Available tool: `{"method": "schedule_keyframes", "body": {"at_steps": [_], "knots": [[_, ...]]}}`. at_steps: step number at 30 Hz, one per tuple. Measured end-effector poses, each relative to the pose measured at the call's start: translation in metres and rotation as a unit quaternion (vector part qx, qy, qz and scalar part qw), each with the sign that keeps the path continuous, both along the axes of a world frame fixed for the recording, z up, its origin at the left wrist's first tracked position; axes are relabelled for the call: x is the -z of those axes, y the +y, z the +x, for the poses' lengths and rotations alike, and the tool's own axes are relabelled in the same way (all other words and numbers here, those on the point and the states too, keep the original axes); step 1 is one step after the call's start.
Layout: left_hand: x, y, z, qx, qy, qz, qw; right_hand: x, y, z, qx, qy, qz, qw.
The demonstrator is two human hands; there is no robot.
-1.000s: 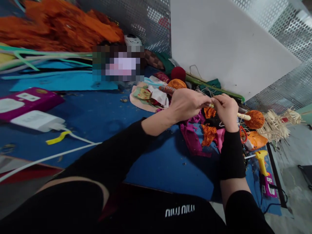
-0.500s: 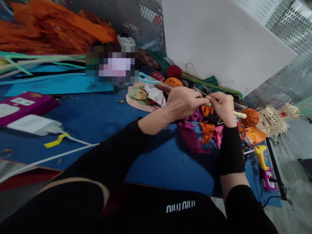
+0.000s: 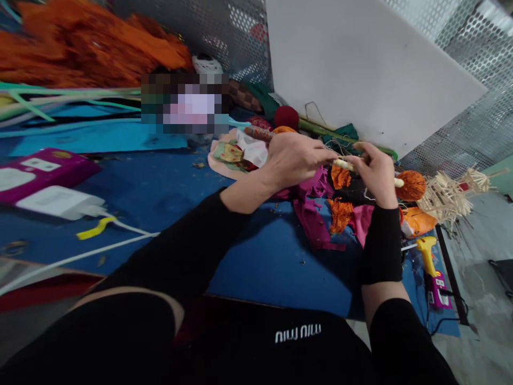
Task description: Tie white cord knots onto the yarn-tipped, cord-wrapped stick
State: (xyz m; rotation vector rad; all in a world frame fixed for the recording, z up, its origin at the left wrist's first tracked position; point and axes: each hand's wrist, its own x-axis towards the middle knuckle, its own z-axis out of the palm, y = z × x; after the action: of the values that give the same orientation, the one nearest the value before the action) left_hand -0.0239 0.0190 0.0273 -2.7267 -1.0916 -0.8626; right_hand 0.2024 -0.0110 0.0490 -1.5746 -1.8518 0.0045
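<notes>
A thin stick wound with a pale cream strip (image 3: 343,164) runs between my hands above the table. My left hand (image 3: 294,160) is closed round it, fingertips pinched near the wound part. An orange-brown stick end (image 3: 258,133) juts out left of this hand; whether it is the same stick is hidden. My right hand (image 3: 377,174) grips the wound stick between thumb and fingers, index finger raised. The stick's pale end shows past this hand, beside an orange ball (image 3: 412,185). Magenta cloth scraps (image 3: 315,222) and crumpled orange pieces (image 3: 341,215) lie below my hands.
The blue table (image 3: 256,272) carries a purple power strip (image 3: 52,171), a white charger (image 3: 60,203) with cable, and a yellow glue gun (image 3: 428,254). Crumpled orange material (image 3: 92,45) is heaped at back left. A white board (image 3: 360,64) leans behind. A straw-coloured stick structure (image 3: 449,198) stands right.
My right hand has shifted slightly right along the stick and its fingers have lifted and loosened. My left hand has moved slightly left, and more of the cream winding shows between them.
</notes>
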Motion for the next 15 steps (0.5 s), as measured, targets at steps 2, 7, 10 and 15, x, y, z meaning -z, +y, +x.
{"method": "schedule_keyframes", "body": {"at_steps": [2, 7, 10, 15], "knots": [[-0.004, 0.003, -0.007, -0.012, -0.028, -0.008, 1.000, -0.010, -0.007, 0.023, 0.000, 0.043, 0.006, 0.999], [-0.009, 0.017, -0.032, -0.037, -0.125, -0.045, 0.990, -0.025, -0.031, 0.093, 0.003, 0.181, 0.049, 0.982], [-0.009, 0.028, -0.047, -0.044, -0.160, -0.070, 0.984, -0.020, -0.035, 0.132, 0.033, 0.230, 0.087, 0.969], [-0.012, 0.033, -0.058, -0.030, -0.165, -0.128, 0.978, -0.004, -0.002, 0.170, -0.011, 0.064, 0.145, 0.987]]}}
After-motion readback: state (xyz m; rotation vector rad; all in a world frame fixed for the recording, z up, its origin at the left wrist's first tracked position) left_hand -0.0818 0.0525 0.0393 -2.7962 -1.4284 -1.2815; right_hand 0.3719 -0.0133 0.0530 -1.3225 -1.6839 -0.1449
